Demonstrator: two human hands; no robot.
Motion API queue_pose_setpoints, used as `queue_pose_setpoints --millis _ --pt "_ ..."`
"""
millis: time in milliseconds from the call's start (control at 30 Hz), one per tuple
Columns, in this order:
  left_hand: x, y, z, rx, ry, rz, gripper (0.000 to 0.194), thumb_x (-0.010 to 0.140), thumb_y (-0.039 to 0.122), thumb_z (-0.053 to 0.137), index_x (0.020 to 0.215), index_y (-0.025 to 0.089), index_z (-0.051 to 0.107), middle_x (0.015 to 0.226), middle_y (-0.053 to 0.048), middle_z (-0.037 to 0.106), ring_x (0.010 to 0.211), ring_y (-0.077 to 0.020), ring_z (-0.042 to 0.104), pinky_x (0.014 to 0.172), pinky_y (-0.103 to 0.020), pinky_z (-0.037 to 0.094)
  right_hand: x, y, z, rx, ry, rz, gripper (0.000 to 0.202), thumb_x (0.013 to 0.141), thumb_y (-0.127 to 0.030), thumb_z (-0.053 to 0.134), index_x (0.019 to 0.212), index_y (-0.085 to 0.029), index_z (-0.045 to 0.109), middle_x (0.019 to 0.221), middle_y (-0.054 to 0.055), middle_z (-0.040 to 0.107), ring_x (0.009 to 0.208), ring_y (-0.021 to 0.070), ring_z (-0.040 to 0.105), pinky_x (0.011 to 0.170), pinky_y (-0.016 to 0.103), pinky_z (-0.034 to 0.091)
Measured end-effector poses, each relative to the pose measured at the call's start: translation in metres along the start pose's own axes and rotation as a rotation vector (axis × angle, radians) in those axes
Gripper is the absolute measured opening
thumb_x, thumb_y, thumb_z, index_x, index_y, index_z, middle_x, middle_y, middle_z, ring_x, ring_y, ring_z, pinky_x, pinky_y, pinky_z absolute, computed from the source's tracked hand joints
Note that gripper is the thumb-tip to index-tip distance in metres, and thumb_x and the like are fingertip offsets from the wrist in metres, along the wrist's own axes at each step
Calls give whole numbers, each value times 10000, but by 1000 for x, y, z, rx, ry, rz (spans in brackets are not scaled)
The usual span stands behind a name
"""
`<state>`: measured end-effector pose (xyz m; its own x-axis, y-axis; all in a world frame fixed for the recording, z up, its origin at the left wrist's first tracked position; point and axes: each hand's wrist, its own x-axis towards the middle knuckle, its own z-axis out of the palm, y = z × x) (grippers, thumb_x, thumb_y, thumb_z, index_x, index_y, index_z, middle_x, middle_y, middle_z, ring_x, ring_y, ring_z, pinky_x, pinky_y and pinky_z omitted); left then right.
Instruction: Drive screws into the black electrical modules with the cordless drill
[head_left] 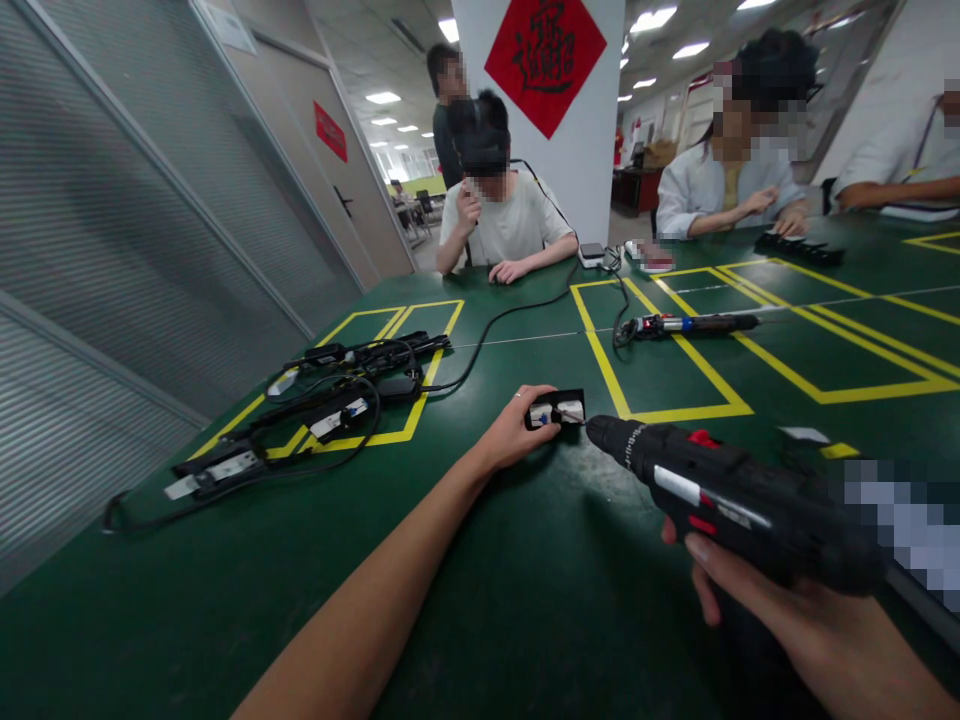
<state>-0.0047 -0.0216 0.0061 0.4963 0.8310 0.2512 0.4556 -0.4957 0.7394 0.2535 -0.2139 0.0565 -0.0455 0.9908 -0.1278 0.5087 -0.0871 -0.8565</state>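
Observation:
My left hand (523,428) is closed around the left end of a small black housing with white parts inside (571,411), held on the green table. A black cordless drill (720,490) with red switches is gripped by my right hand (757,590), its handle mostly hidden below. The drill's chuck points left, and its thin bit meets or nearly meets the right side of the housing; contact is too small to tell.
Black power strips with cables (352,400) lie at the left in yellow taped boxes. An electric screwdriver (690,325) rests on the table (480,350) at the right, near a cable (517,310). People sit across the table; one handles a black strip (802,248).

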Motion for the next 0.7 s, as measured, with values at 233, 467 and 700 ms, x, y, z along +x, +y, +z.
queue_pose_setpoints --millis 233,467,700 --pt "0 1 0 4 -7 -9 545 773 288 613 1288 222 444 1238 -84 504 1149 -236 505 1018 -401 402 -1 -2 1 -40 -3 16 464 847 -584 458 553 -251 589 861 29 730 958 240 676 741 221 554" --pt "0 1 0 -4 -5 -9 542 775 290 610 1288 227 446 1231 -82 506 1147 -234 505 1014 -394 405 0 -1 -1 -63 -14 64 492 842 -619 422 559 -258 600 865 44 724 957 262 667 695 260 561" --pt "0 -1 0 6 -4 -1 535 781 304 605 1285 227 445 1231 -82 500 1152 -232 498 1020 -398 396 -3 -14 4 -34 34 99 478 845 -597 424 548 -266 598 634 31 654 938 274 665 668 290 552"
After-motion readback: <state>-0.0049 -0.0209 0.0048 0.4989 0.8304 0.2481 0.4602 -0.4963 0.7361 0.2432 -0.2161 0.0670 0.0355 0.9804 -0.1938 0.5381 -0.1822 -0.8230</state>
